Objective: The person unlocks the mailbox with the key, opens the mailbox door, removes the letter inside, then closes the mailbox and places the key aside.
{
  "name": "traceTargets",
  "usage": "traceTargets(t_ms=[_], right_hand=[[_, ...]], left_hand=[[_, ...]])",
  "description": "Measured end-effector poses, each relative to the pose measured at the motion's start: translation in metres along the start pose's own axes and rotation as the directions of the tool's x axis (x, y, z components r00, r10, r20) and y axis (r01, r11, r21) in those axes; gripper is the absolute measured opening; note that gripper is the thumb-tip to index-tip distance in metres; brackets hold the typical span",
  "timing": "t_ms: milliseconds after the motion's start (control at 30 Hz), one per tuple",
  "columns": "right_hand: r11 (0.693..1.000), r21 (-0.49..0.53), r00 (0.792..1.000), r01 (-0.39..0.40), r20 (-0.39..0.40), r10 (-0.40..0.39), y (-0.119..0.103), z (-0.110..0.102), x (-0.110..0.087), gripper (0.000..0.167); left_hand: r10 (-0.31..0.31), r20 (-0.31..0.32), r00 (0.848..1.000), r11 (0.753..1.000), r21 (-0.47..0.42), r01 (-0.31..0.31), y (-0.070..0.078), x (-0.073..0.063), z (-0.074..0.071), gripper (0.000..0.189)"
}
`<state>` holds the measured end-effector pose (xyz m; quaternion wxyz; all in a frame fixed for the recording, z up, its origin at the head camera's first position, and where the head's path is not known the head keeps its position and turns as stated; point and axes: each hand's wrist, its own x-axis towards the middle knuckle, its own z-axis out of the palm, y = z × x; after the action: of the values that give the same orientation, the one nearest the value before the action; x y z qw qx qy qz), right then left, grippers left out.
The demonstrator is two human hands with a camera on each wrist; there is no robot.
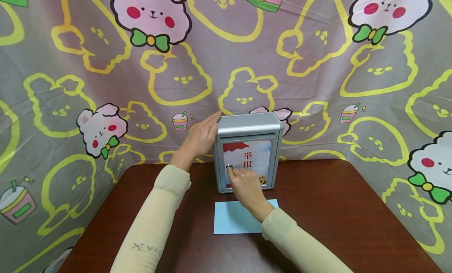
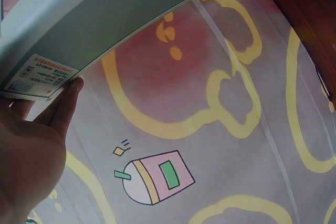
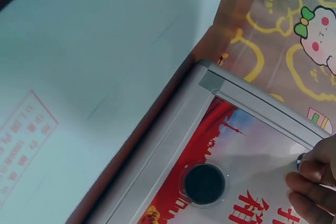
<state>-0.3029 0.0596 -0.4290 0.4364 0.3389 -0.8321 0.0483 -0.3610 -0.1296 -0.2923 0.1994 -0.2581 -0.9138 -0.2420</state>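
A grey metal report box [image 1: 248, 126] stands upright on the table, its door bearing a poster [image 1: 256, 147] with red Chinese characters. My left hand [image 1: 203, 135] rests along the box's upper left side, fingers extended; in the left wrist view its fingertips [image 2: 76, 85] touch the side edge by a printed label [image 2: 39, 74]. With thumb and bent fingers, my right hand [image 1: 246, 186] pinches at a small shiny lock [image 1: 229, 167] on the door's left side. Any key there is hidden by the fingers. In the right wrist view, a dark disc [image 3: 205, 183] in a clear ring sits on the door.
A light blue sheet [image 1: 236, 218] lies on the brown table [image 1: 318, 210] in front of the box, under my right forearm; red print [image 3: 26, 140] shows on it. A patterned cloth [image 1: 247, 49] hangs close behind the box and along both sides.
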Motion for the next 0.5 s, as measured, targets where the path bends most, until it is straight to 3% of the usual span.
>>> traceTargets(t_ms=[500], right_hand=[[1.0,-0.022,0.999,0.008,0.036,-0.007,-0.0005,-0.0034,0.0014,0.021]], left_hand=[[0.003,-0.006,1.0,1.0,-0.005,-0.003,0.0007,-0.0004,-0.0001,0.054]])
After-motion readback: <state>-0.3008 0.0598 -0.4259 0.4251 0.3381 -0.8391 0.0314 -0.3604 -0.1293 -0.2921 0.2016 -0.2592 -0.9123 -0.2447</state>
